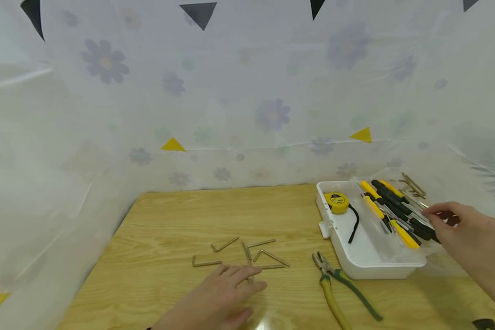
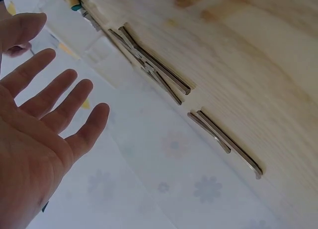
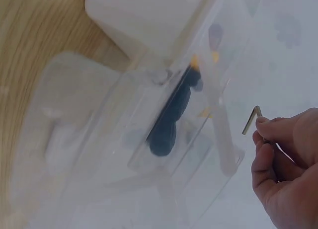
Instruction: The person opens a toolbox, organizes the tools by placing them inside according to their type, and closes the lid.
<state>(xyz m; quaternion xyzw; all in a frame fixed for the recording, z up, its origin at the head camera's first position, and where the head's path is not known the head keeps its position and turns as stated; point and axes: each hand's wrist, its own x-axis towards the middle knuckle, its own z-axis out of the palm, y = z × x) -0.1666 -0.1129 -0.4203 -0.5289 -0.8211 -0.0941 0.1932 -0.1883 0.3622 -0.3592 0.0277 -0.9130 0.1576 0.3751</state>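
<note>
My right hand [image 1: 470,229] pinches a small L-shaped hex key [image 3: 251,119] between thumb and fingertips, over the right side of the white toolbox [image 1: 379,264]. In the right wrist view the key's bent short end sticks out past the fingers. My left hand [image 1: 224,293] hangs palm down with spread, relaxed fingers near a loose group of several hex keys [image 1: 206,263] on the wooden table [image 1: 165,220]. Its palm and fingers [image 2: 64,110] hold nothing in the left wrist view. The fingertips overlap the nearest keys in the head view.
Pliers [image 1: 326,270] with green and yellow handles lie left of the toolbox's front corner. Inside the box are a yellow tape measure [image 1: 337,202] and several black-and-yellow screwdrivers [image 1: 373,208]. More hex keys [image 1: 413,185] sit at its back right. Plastic sheeting [image 1: 231,114] hangs behind the table.
</note>
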